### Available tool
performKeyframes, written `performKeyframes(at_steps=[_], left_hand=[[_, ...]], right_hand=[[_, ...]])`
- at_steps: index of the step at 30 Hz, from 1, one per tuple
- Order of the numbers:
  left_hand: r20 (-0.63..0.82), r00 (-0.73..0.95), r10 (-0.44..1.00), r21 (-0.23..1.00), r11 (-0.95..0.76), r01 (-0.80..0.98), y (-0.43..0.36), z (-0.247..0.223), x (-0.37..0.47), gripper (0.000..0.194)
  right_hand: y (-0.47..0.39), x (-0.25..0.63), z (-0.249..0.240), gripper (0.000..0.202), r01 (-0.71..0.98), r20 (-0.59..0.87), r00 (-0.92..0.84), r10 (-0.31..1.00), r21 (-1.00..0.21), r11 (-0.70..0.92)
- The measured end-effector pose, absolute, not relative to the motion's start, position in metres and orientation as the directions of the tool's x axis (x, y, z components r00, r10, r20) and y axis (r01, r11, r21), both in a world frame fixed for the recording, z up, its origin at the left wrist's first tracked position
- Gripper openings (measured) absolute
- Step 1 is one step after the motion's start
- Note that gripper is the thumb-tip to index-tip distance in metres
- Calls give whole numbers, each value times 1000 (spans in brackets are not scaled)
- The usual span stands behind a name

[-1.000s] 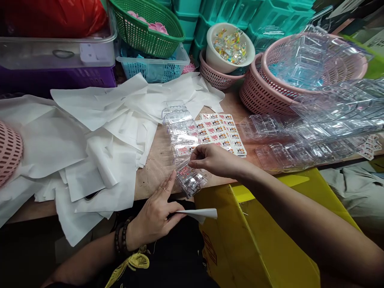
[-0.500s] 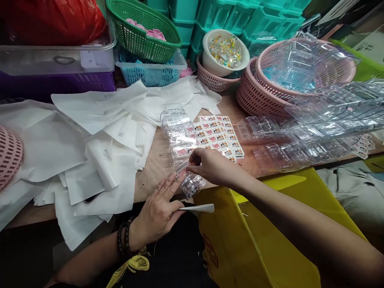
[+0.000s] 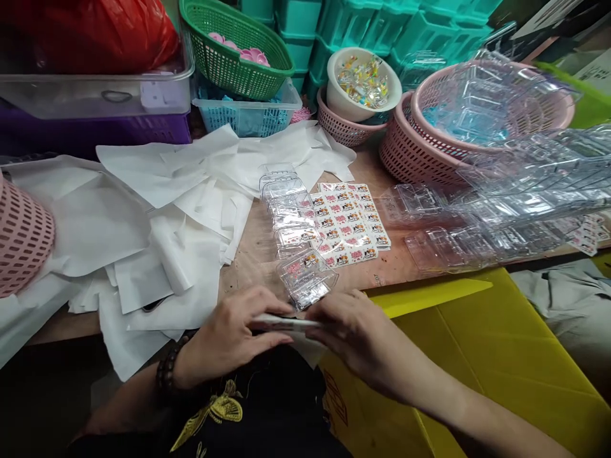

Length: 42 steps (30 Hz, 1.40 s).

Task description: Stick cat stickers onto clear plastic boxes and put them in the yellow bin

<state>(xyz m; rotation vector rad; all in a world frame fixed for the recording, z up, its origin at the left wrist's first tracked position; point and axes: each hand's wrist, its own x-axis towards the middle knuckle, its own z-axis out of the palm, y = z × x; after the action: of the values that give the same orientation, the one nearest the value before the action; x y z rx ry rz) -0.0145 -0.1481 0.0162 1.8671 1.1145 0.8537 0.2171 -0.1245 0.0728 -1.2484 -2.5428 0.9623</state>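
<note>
Above my lap at the table's front edge, my left hand [image 3: 233, 334] grips the left side of a white sticker sheet [image 3: 285, 323] between thumb and fingers. The sheet shows nearly edge-on, its printed face turned from view. My right hand [image 3: 351, 331] closes on its right end, slightly smeared by motion; its fingertips are partly hidden. Just beyond the hands lies a clear plastic box [image 3: 309, 280] with a cat sticker on its lid. More clear boxes [image 3: 286, 203] overlap in a row behind it. Beside them sit flat cat sticker sheets [image 3: 348, 222].
White backing papers [image 3: 186, 191] are heaped on the left. Clear boxes [image 3: 501, 210] fill the right side. Behind stand pink baskets [image 3: 405, 143], a white bowl [image 3: 334, 79] and a green basket [image 3: 229, 70]. A yellow carton [image 3: 458, 337] stands at the front right.
My right hand has left the front box and come down to the sheet in my left hand. My left hand has drawn back from the box, whose lid now shows a cat sticker.
</note>
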Motion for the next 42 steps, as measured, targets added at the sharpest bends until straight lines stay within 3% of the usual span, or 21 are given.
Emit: performKeyframes(at_steps=[2,4,6,8,12,14,20,27,30,33,35,38,40,42], left_hand=[[-9,330,944,938,-106,330,-148,18,-17,31],[-103,309,945,957,9,291,-149,16,-17,21],[-124,336,934,964,33,265,-150,14,-14,13],[-106,361,926,971,18,239,-151,13,-11,13],[-79,355,932,978,4,207,-153,12,-6,13],[-76,337,938,980,8,198,-154,11,-4,11],[-70,307,949,994,40,103,-153,4,4,15],[7,309,951,980,-68,188,-149,1,11,19],[-110,290,951,988,74,135,-148,2,15,36],[-223,324,919,961,262,-84,-145,4,19,47],[-240,346,907,928,319,-193,-141,6,20,56],[-262,402,877,899,373,-229,-134,8,15,53],[-299,453,840,884,422,-200,-129,10,8,50],[-322,452,832,896,422,-138,-124,13,-2,48]], right_hand=[[-124,220,70,7,707,-266,-581,769,-633,316],[-124,221,70,9,722,-280,-560,780,-627,294],[-126,220,71,21,710,-189,-552,812,-617,338],[-129,216,73,20,674,-134,-529,838,-666,319],[-133,211,72,13,589,-203,-479,854,-796,142],[-134,211,70,12,582,-193,-479,856,-801,144],[-139,216,60,10,694,99,-460,882,-580,427],[-140,214,58,11,705,290,-459,840,-456,543],[-136,210,57,13,746,412,-423,807,-347,568],[-132,208,52,17,770,491,-465,736,-186,611],[-133,210,45,22,738,525,-538,659,-85,670],[-142,216,37,25,617,584,-650,486,33,786],[-147,220,40,24,542,655,-653,380,54,839],[-140,224,52,22,527,686,-586,431,-82,846]])
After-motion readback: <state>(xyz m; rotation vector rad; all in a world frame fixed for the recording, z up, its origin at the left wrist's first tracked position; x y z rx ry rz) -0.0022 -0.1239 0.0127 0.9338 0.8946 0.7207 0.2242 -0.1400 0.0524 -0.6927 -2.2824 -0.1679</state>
